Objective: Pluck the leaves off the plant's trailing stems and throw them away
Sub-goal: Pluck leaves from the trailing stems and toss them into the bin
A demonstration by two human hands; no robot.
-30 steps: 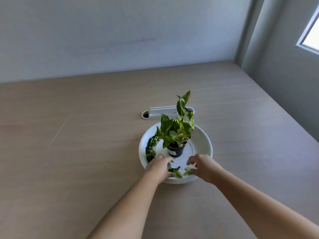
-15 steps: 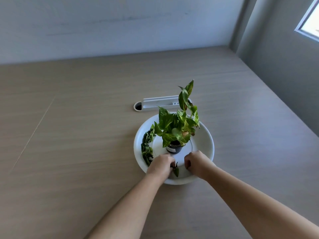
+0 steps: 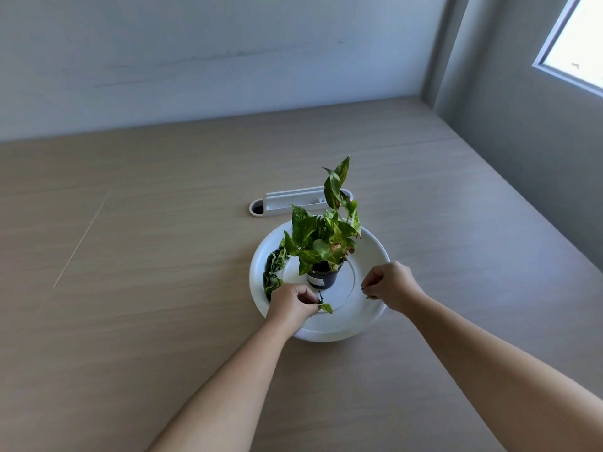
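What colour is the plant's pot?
Black pot, with a pale label on its front; the head view shows it.

We look down on a pale wood-grain table (image 3: pixel 130 337) with a thin seam (image 3: pixel 83 238) at left and a white cable port (image 3: pixel 293 202) set in it. Behind it is a plain pale wall (image 3: pixel 195 60) — and at right a grey wall (image 3: pixel 522 158) with a bright window (image 3: pixel 580 44).

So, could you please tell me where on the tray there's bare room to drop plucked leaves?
Free: the tray's far-right arc between pot and rim, and its near floor between left hand and right hand. Crowded: the left arc, with the leaf pile and the left hand pinching a stem.
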